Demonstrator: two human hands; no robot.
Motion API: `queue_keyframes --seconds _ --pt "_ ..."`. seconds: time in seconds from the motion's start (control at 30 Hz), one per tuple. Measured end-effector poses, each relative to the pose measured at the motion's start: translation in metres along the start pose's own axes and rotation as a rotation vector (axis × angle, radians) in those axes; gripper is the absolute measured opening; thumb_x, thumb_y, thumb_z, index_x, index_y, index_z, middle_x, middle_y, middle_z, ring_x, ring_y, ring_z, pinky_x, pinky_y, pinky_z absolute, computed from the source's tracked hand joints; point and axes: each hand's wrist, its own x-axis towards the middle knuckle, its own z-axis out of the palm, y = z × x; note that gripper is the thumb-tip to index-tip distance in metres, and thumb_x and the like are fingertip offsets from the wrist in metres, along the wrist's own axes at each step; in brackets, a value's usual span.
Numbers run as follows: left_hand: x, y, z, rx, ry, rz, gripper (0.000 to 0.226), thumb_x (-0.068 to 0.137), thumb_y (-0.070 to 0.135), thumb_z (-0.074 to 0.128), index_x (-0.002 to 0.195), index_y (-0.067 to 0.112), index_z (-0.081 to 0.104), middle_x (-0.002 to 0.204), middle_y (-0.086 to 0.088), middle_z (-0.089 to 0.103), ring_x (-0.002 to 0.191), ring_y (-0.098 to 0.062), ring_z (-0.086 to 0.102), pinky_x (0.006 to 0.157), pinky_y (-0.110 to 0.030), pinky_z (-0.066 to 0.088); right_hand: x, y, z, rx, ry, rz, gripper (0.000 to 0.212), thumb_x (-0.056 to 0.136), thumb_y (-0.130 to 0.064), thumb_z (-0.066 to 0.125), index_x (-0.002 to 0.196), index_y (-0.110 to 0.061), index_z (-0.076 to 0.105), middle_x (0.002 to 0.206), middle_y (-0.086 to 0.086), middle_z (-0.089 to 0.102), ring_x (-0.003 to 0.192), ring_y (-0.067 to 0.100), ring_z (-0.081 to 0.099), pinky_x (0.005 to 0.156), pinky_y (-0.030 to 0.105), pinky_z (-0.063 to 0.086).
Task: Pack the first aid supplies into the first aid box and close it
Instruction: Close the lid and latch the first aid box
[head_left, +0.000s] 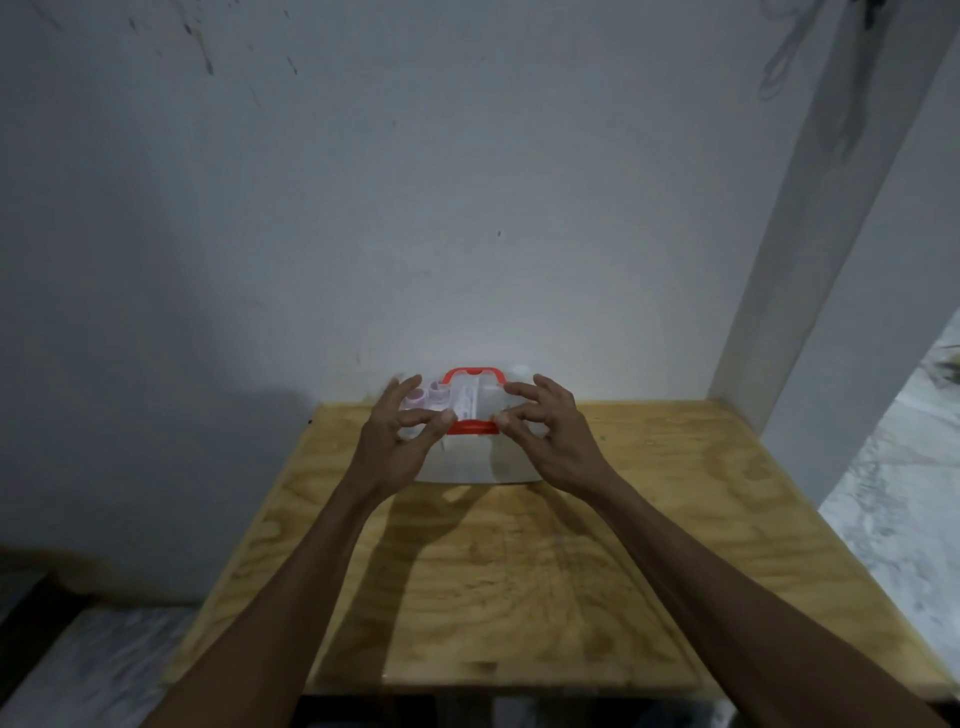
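A white first aid box (467, 460) with a clear lid and a red handle (474, 375) stands at the far edge of the plywood table, against the wall. A red latch (474, 427) sits on its front rim. Through the lid I make out small pinkish bottles (427, 400) and a white packet (466, 400). My left hand (400, 431) rests on the left part of the lid, thumb near the latch. My right hand (545, 431) presses on the right part, fingers curled over the lid edge. The lid lies down on the box.
The plywood table (519, 571) reaches from the wall toward me. A white wall (415, 208) rises right behind the box, and a white post (810, 260) stands at the table's right rear corner. Grey floor (893, 493) lies to the right.
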Motion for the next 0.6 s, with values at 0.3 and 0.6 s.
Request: queue_keyframes --seconds 0.3,0.6 --pt "-0.003 -0.008 0.002 0.067 -0.006 0.101 0.015 0.075 0.034 0.081 0.089 0.037 0.075 0.148 0.002 0.045 0.143 -0.018 0.030 0.111 -0.055 0.035 -0.003 -0.003 0.001 0.016 0.021 -0.014 0.026 0.081 -0.041 0.075 0.100 -0.025 0.074 0.140 -0.005 0.054 0.140 0.018 0.027 0.109 0.039 0.024" --pt "-0.001 -0.015 0.009 0.152 0.035 0.164 0.074 0.071 0.063 0.068 0.134 0.026 0.056 0.146 -0.001 0.049 0.141 -0.022 0.035 0.111 -0.057 0.034 -0.004 0.009 0.019 -0.128 0.083 -0.014 0.071 0.078 -0.069 0.058 0.138 -0.031 0.050 0.152 -0.005 0.040 0.144 0.019 0.018 0.116 0.052 0.024"
